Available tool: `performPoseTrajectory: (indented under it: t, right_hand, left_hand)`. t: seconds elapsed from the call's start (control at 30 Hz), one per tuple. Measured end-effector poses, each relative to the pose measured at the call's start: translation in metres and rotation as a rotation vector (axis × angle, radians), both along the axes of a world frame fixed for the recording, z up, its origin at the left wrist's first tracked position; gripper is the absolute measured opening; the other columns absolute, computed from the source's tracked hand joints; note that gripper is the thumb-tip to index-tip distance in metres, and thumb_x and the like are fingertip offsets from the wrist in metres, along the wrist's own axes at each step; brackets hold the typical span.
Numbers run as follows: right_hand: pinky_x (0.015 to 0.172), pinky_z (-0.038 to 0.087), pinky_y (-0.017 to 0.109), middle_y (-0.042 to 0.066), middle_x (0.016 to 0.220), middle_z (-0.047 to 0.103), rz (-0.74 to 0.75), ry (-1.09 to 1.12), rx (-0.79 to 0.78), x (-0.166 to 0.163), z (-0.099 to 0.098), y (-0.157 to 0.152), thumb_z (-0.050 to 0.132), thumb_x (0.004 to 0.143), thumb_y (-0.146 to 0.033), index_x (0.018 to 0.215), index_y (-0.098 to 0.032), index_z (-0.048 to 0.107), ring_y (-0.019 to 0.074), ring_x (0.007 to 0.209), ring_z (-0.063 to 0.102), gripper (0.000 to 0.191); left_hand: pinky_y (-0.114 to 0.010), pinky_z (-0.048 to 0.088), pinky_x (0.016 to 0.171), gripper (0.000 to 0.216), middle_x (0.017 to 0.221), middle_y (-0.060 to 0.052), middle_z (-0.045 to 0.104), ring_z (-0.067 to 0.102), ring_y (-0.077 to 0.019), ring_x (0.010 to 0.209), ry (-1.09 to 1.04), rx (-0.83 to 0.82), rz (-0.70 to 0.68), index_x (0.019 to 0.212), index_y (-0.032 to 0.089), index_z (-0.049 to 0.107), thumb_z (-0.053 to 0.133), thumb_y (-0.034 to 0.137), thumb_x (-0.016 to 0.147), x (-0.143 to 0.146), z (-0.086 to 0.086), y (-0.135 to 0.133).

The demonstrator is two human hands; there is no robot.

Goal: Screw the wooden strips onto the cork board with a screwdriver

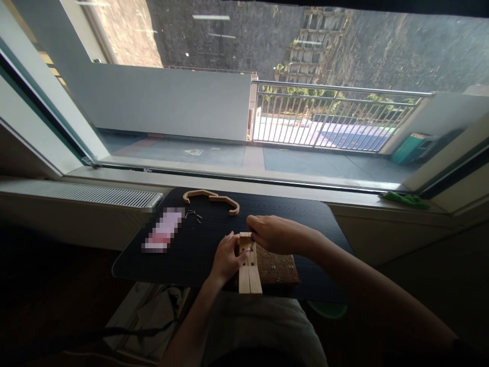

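Observation:
Pale wooden pieces (250, 281) with several dark holes lie side by side, pointing toward me at the table's near edge. My left hand (226, 259) grips them from the left, its thumb across the top face. Over their far end, my right hand (275, 233) is closed in a pinch; whatever it holds is hidden by the fingers. Beneath and to the right of the wood sits a brown, speckled slab (280, 266). Several small metal pieces (191, 213), like screws or pins, are scattered farther left on the table.
Two curved wooden pieces (229, 203) lie near the far edge of the black table (206, 244). A pixelated pink item (164, 232) is at the left. Behind stand a radiator (84, 192) and a large window; a green cloth (405, 200) rests on the sill.

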State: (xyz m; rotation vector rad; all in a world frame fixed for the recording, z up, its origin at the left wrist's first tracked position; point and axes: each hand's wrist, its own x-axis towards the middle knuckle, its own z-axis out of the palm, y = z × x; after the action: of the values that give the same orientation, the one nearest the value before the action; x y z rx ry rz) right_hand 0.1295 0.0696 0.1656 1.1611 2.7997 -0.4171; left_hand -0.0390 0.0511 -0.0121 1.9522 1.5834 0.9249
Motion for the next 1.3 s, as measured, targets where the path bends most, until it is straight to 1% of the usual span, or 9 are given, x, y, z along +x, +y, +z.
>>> performPoseTrajectory:
  t: [0.1,0.23,0.43,0.53,0.77,0.83,0.93,1.17,1.3]
  right_hand:
    - [0.052,0.028,0.027,0.007,0.087,0.069,-0.018,-0.04,0.026,-0.001,0.001,0.001,0.043,0.1,-0.027,0.1,-0.017,0.054,0.016,0.068,0.06,0.015]
    - [0.05,0.025,0.028,0.008,0.085,0.07,-0.021,-0.095,0.068,-0.003,0.003,0.001,0.045,0.101,-0.031,0.101,-0.017,0.056,0.0169,0.068,0.063,0.017]
    - [0.05,0.025,0.027,0.007,0.083,0.07,-0.038,-0.104,0.085,-0.007,0.003,0.004,0.048,0.1,-0.035,0.102,-0.017,0.059,0.0175,0.069,0.064,0.021]
    - [0.051,0.026,0.027,0.008,0.081,0.071,-0.059,-0.121,0.132,-0.007,0.002,0.004,0.048,0.1,-0.038,0.102,-0.017,0.061,0.0186,0.069,0.065,0.024]
    - [0.051,0.023,0.027,0.006,0.075,0.07,-0.001,-0.172,0.218,-0.014,0.003,0.004,0.053,0.098,-0.035,0.091,-0.018,0.067,0.0183,0.068,0.065,0.023]
    - [0.052,0.024,0.027,0.005,0.076,0.07,0.027,-0.161,0.205,-0.016,0.002,0.002,0.053,0.099,-0.034,0.09,-0.018,0.067,0.0164,0.066,0.064,0.023]
    - [0.052,0.025,0.027,0.004,0.076,0.069,0.059,-0.108,0.17,-0.016,0.0,-0.002,0.052,0.099,-0.034,0.091,-0.018,0.065,0.0143,0.064,0.062,0.022]
    - [0.055,0.026,0.027,0.005,0.082,0.071,-0.027,-0.106,0.159,-0.01,-0.002,-0.003,0.048,0.1,-0.033,0.101,-0.018,0.06,0.0163,0.067,0.064,0.019]
    - [0.053,0.023,0.028,0.005,0.08,0.07,-0.003,-0.106,0.143,-0.006,-0.004,-0.002,0.047,0.101,-0.033,0.096,-0.018,0.057,0.0152,0.065,0.063,0.019]
  left_hand:
    - [-0.052,0.037,0.113,0.031,0.119,-0.01,0.071,0.053,-0.0326,0.131,-0.001,0.002,0.003,0.107,0.021,0.066,0.061,0.026,0.076,0.0,0.0,0.0]
    - [-0.05,0.039,0.113,0.032,0.117,-0.009,0.071,0.055,-0.0317,0.129,-0.008,0.018,0.013,0.106,0.022,0.066,0.063,0.026,0.075,0.0,-0.002,0.001]
    - [-0.049,0.038,0.113,0.03,0.116,-0.008,0.072,0.054,-0.0309,0.13,-0.017,0.012,0.018,0.105,0.022,0.067,0.062,0.025,0.075,0.0,-0.003,0.001]
    - [-0.05,0.04,0.112,0.034,0.122,-0.009,0.07,0.055,-0.0318,0.129,-0.016,0.022,0.022,0.108,0.023,0.067,0.064,0.025,0.075,0.0,-0.004,0.001]
    - [-0.051,0.038,0.113,0.037,0.122,-0.011,0.069,0.053,-0.0324,0.131,0.003,-0.003,0.008,0.114,0.02,0.065,0.063,0.026,0.078,-0.001,-0.004,0.001]
    - [-0.052,0.037,0.114,0.037,0.124,-0.011,0.068,0.052,-0.0326,0.132,0.007,-0.007,0.005,0.114,0.02,0.064,0.063,0.027,0.078,0.0,-0.003,0.001]
    - [-0.052,0.037,0.114,0.031,0.121,-0.01,0.069,0.053,-0.0327,0.131,0.01,-0.003,-0.011,0.11,0.02,0.065,0.062,0.027,0.079,0.0,-0.001,0.0]
    - [-0.053,0.035,0.115,0.032,0.122,-0.012,0.069,0.051,-0.0332,0.133,0.035,-0.019,-0.006,0.11,0.017,0.064,0.061,0.027,0.079,0.0,-0.003,0.001]
    - [-0.052,0.036,0.115,0.034,0.124,-0.013,0.068,0.052,-0.0331,0.133,0.042,-0.019,0.0,0.112,0.017,0.063,0.061,0.028,0.08,0.0,-0.005,0.002]
